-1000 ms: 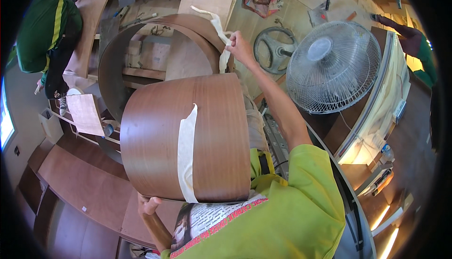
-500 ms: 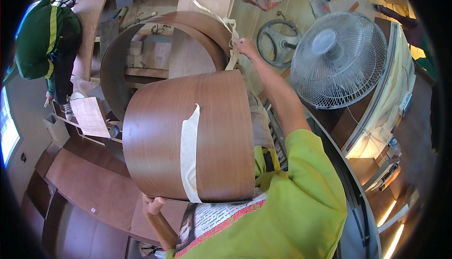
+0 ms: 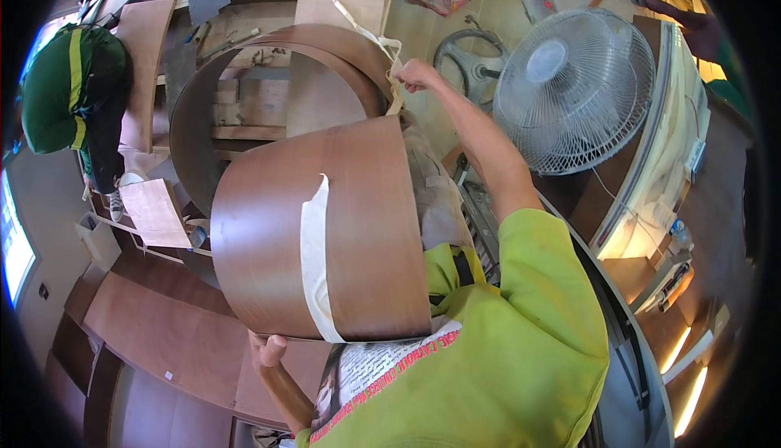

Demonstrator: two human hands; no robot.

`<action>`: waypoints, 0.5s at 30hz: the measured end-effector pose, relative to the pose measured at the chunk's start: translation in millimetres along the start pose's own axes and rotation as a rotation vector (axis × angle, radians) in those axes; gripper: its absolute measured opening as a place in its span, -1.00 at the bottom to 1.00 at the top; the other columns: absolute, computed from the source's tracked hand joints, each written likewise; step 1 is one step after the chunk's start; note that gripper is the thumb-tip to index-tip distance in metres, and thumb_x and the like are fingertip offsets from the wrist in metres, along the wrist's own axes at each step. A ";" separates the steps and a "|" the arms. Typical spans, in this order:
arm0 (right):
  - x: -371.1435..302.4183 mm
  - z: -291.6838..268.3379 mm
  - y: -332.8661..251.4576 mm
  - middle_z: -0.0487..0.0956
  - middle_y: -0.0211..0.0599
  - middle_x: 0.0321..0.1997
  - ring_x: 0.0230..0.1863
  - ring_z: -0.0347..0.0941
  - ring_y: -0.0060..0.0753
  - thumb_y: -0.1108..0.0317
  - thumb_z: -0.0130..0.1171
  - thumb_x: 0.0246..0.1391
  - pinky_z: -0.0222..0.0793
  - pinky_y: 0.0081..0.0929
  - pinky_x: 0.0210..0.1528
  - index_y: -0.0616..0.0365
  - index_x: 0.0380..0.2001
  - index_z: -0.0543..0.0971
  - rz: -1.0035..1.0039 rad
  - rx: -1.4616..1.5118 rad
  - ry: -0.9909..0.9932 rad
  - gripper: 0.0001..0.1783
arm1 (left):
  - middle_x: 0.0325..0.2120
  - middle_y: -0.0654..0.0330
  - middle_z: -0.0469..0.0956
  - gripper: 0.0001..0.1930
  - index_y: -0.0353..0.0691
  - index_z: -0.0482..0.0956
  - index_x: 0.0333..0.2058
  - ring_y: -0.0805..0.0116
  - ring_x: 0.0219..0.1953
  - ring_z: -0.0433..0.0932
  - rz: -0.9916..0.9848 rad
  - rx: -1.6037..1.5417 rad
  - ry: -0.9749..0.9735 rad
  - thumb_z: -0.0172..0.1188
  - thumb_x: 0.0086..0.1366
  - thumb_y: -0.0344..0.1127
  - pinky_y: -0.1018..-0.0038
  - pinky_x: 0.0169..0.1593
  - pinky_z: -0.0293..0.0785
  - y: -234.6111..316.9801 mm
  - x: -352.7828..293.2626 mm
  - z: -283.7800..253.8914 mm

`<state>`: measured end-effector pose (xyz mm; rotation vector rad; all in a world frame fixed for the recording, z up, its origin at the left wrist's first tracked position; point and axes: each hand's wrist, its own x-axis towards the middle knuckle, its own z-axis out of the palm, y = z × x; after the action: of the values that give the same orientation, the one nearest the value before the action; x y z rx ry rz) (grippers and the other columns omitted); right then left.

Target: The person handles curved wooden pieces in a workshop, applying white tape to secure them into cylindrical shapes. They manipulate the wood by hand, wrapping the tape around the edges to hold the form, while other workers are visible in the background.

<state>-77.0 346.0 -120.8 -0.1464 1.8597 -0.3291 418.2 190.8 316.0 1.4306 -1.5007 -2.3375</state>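
Observation:
A large brown wood-grain sheet (image 3: 370, 228) curves in front of my body, and its far part curls round into a wide loop (image 3: 195, 114). My left hand (image 3: 270, 350) is closed on the near lower edge of the sheet, thumb showing and most fingers hidden behind it. At the far right edge, my right hand (image 3: 416, 75) pinches a twisted strip of cream masking tape (image 3: 389, 43). Part of that strip hangs down to the sheet's rim, and a loose end sticks up to the left. Another torn band of tape (image 3: 315, 257) lies flat along the sheet's outer face.
A large caged fan (image 3: 573, 90) stands close to my right arm, with a grey spoked wheel (image 3: 468, 69) behind it. At the left, a person in green (image 3: 77, 90) bends over near a plywood piece (image 3: 154, 212). A curved brown panel (image 3: 163, 334) lies at lower left.
The whole view has shifted slightly. My right hand stays on the tape strip, with its wrist bent a little more, and my left hand keeps its hold on the sheet's edge.

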 end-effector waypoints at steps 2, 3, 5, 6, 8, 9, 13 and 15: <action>-30.8 5.7 -19.0 0.62 -0.29 -0.47 -0.58 0.51 -0.47 -0.06 0.21 0.01 0.48 -0.50 -0.49 0.11 -0.37 0.65 0.099 -0.012 -0.093 -0.58 | -0.02 0.13 0.53 -0.34 -0.36 0.42 0.06 0.27 0.05 0.48 0.026 -0.064 -0.003 0.42 0.07 -0.09 0.31 0.14 0.31 2.6 2.3 15.3; -43.7 6.6 -19.1 0.61 -0.36 -0.50 -0.59 0.51 -0.51 -0.10 0.22 -0.01 0.46 -0.54 -0.55 0.11 -0.37 0.63 0.103 0.061 -0.161 -0.55 | -0.01 0.13 0.53 -0.34 -0.36 0.42 0.06 0.27 0.06 0.47 0.039 -0.087 -0.017 0.42 0.07 -0.09 0.31 0.15 0.30 7.0 7.1 18.2; -27.7 16.7 -2.5 0.60 -0.34 -0.53 -0.59 0.52 -0.48 -0.03 0.23 -0.04 0.45 -0.53 -0.54 0.10 -0.41 0.64 0.019 0.010 -0.097 -0.61 | -0.01 0.14 0.52 -0.35 -0.35 0.42 0.05 0.28 0.06 0.47 0.026 -0.063 -0.060 0.42 0.08 -0.10 0.32 0.14 0.30 9.6 10.2 14.7; -16.5 24.6 8.6 0.60 -0.33 -0.55 -0.59 0.52 -0.47 0.01 0.23 -0.05 0.45 -0.52 -0.54 0.10 -0.43 0.65 -0.022 -0.007 -0.063 -0.64 | -0.01 0.14 0.52 -0.36 -0.35 0.42 0.05 0.28 0.06 0.47 0.019 -0.043 -0.087 0.41 0.08 -0.11 0.32 0.14 0.30 13.5 13.0 12.2; 28.0 32.0 30.9 0.61 -0.31 -0.56 -0.57 0.54 -0.42 0.07 0.21 -0.08 0.45 -0.47 -0.49 0.10 -0.47 0.66 -0.062 0.042 0.033 -0.69 | -0.09 0.17 0.55 -0.38 -0.35 0.46 0.00 0.34 -0.03 0.49 0.002 -0.052 -0.094 0.45 0.06 -0.11 0.38 0.07 0.33 24.1 19.1 20.4; 40.5 33.9 33.2 0.61 -0.30 -0.57 -0.56 0.55 -0.39 0.11 0.20 -0.10 0.46 -0.44 -0.47 0.10 -0.50 0.66 -0.087 0.057 0.073 -0.72 | -0.13 0.19 0.57 -0.39 -0.35 0.48 -0.02 0.38 -0.07 0.50 -0.005 -0.060 -0.085 0.47 0.05 -0.11 0.41 0.03 0.35 26.8 18.0 24.8; -8.2 12.8 -9.9 0.63 -0.25 -0.54 -0.43 0.59 -0.24 0.15 0.14 -0.14 0.47 -0.29 -0.33 0.10 -0.54 0.67 -0.170 0.054 0.207 -0.73 | -0.08 0.18 0.55 -0.41 -0.34 0.47 0.00 0.34 -0.01 0.49 -0.022 -0.068 -0.131 0.43 0.07 -0.11 0.38 0.07 0.33 17.3 14.5 17.3; -18.3 9.1 -18.6 0.65 -0.24 -0.51 -0.37 0.60 -0.18 0.13 0.13 -0.13 0.47 -0.23 -0.27 0.09 -0.52 0.67 -0.144 0.063 0.286 -0.72 | -0.15 0.23 0.57 -0.39 -0.34 0.50 -0.03 0.42 -0.09 0.50 -0.040 -0.043 -0.126 0.47 0.03 -0.09 0.43 -0.01 0.36 24.8 17.6 25.3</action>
<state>-63.9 331.7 -101.1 -0.1987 2.1238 -0.5296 379.9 187.5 325.1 1.3389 -1.4524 -2.5111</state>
